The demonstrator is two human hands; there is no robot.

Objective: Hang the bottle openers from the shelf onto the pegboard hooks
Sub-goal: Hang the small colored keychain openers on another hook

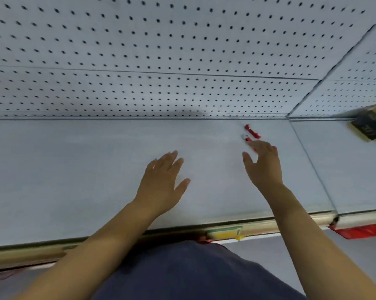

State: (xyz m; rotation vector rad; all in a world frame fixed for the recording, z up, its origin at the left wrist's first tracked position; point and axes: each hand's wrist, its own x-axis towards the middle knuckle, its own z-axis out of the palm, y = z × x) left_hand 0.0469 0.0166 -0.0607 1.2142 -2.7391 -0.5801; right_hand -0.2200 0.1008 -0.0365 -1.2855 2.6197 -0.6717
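Pickup is beginning: right hand (pixel 264 163), fingers spread and empty, is reaching for the nearer red opener (pixel 248 139) right of centre; left hand (pixel 163 180) is hovering open-fingered, empty. Next, probably pinching its ring.

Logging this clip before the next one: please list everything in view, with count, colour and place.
Pegboard: one, pale grey with dark holes, back wall; no hooks visible.
Shelf: one, pale grey, below the pegboard.
Bottle openers: two, red, back right of the shelf; the nearer has a silver ring.
Box: one, dark and yellowish, far right on the next shelf section.
Label: one, yellow and green, shelf's front edge.
Left hand: one, bare, open above the shelf.
Right hand: one, bare, open, fingertips at the nearer opener.
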